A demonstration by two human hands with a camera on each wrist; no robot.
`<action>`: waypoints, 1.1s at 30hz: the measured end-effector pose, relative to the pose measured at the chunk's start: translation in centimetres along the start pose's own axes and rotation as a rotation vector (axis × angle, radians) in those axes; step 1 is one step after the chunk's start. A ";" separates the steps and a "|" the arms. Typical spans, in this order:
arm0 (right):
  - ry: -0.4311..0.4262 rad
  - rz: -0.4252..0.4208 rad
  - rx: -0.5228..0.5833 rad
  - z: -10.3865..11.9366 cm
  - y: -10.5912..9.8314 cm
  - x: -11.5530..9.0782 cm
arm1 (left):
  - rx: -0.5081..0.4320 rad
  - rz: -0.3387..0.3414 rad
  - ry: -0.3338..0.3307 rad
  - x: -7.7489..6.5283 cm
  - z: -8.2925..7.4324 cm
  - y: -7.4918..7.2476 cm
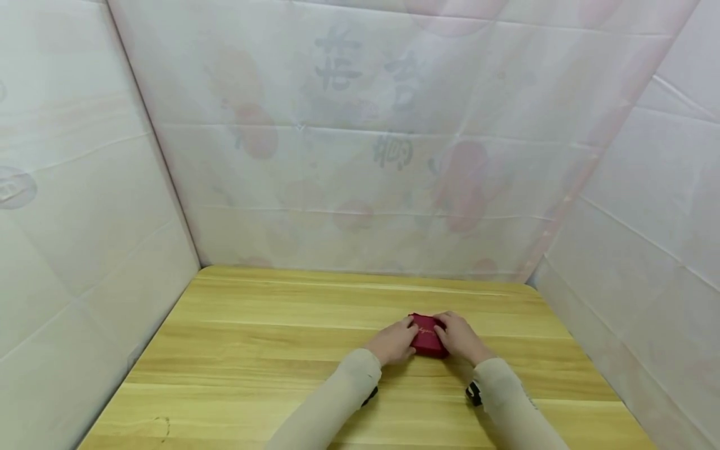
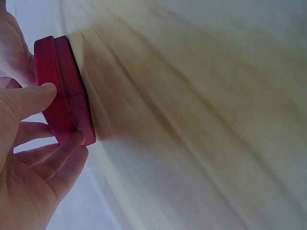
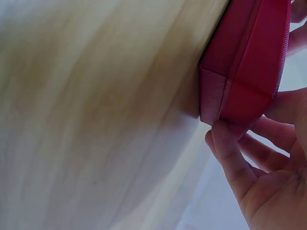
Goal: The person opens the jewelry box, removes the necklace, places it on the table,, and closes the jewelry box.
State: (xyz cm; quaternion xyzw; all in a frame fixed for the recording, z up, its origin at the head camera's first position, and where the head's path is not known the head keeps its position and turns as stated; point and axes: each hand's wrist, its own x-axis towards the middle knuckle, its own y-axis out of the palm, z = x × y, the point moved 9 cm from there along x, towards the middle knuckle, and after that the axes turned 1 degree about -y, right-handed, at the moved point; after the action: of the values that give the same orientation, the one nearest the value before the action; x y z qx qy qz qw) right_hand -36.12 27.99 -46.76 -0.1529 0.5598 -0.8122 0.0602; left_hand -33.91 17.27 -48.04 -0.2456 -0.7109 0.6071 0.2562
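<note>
A small dark red box (image 1: 429,337) with gold script on its top sits on the wooden table, towards the right of the head view. A seam runs around its side, and its lid (image 3: 254,62) looks closed. On the left side of the box, my left hand (image 1: 392,342) grips it, the thumb on the upper part and curled fingers along the side, as the left wrist view shows. My right hand (image 1: 460,337) holds the opposite side, its fingertips (image 3: 224,136) touching a lower corner by the seam. The box's far side is partly hidden.
The light wooden table (image 1: 253,350) stretches out around both hands, with a small dark mark near its front left. Pale printed cloth (image 1: 360,162) hangs behind the table and along both sides. Dark bands (image 1: 474,394) show at the sleeve cuffs.
</note>
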 end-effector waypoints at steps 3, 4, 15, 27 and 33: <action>0.004 0.005 -0.007 0.1 0.1 0.0 | -0.010 0.006 -0.009 -0.2 0.2 0.0; 0.008 0.008 -0.009 0.1 0.1 0.0 | -0.013 0.008 -0.013 -0.3 0.2 -0.1; 0.011 0.041 -0.001 1.0 0.8 0.0 | -0.049 0.043 -0.049 -0.8 0.9 0.1; -0.011 0.051 0.021 2.0 1.2 -0.1 | -0.032 0.064 -0.058 -1.7 1.4 0.1; -0.040 0.064 0.058 2.6 1.6 -0.2 | 0.003 0.055 -0.049 -2.5 1.6 -0.1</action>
State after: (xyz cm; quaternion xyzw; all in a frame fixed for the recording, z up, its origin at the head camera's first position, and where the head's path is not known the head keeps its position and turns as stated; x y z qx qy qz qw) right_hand -35.23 25.14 -47.38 -0.1494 0.5395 -0.8224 0.1015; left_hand -33.14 14.43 -48.28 -0.2497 -0.7091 0.6208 0.2224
